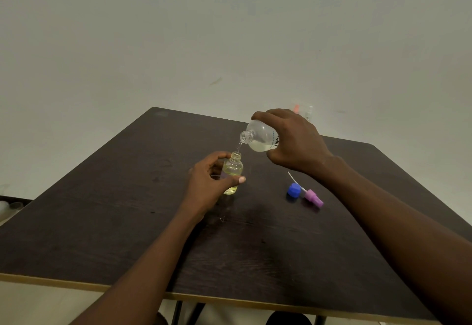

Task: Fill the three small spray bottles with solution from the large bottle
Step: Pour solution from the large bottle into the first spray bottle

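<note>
My right hand [293, 141] grips the large clear bottle [260, 137], tipped on its side with its open neck pointing left and down. A thin stream of pale solution runs from that neck into a small open bottle [233, 169] standing upright on the dark table [127, 235]. My left hand [209, 184] holds the small bottle around its body, thumb across the front. The small bottle holds yellowish liquid well up its body. Behind my right hand, two other small spray bottles, one with an orange top [296, 108] and one with a clear top [310, 111], are mostly hidden.
A blue cap [293, 190] and a purple spray head [313, 197] with its white dip tube lie on the table right of the small bottle. The table's front edge has a light trim. A pale wall stands behind. Some objects sit low at the far left edge.
</note>
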